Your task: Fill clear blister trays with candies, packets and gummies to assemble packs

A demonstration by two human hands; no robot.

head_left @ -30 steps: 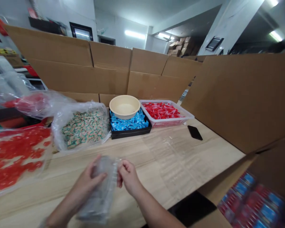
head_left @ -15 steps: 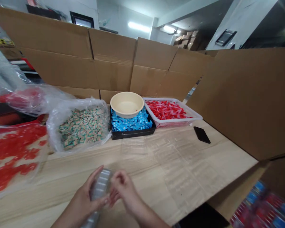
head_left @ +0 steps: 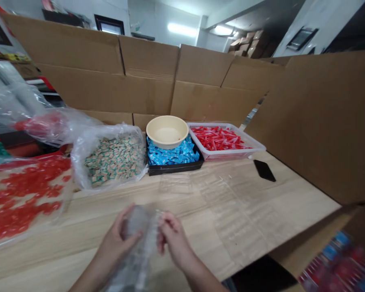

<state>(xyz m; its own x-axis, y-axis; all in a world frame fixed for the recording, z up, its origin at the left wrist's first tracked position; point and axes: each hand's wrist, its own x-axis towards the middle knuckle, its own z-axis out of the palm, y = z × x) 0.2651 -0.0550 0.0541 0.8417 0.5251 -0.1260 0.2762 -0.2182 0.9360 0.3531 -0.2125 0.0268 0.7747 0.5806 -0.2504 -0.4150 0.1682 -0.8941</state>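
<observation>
Where the hands meet: a tray stack [head_left: 137, 224] of thin, greyish see-through plastic, glossy and ridged along its right edge, at the near middle of the table [head_left: 85, 227]; it runs toward the bottom edge of view, its outline softened by blur.
Left hand [head_left: 118, 241]: grasping the tray stack from the left, thumb laid across the upper face, the other fingers round the far left side, held apart by its width.
Right hand [head_left: 174, 239]: fingers curled well in, thumb close to them, at the ridged right edge of the tray stack; blur hides whether they pinch the plastic.
Table surface: pale, smooth, streaked with wood grain.
Loose trays [head_left: 246, 217]: transparent, shallowly ribbed, lying flat to the right of the hands.
Far left: a crinkled translucent bag [head_left: 79, 168] full of small flat beige-and-green pieces [head_left: 115, 160]; nearer, rounded, shiny red pieces [head_left: 27, 194].
Far middle: a shallow black box [head_left: 176, 167] heaped with glossy blue packets [head_left: 173, 154], a round, smooth cream basin [head_left: 167, 143] resting on top.
Far right: a white basket [head_left: 228, 153] with perforated sides, holding slim red and pink pieces [head_left: 217, 138].
Behind: creased brown cardboard [head_left: 152, 95], standing upright.
</observation>
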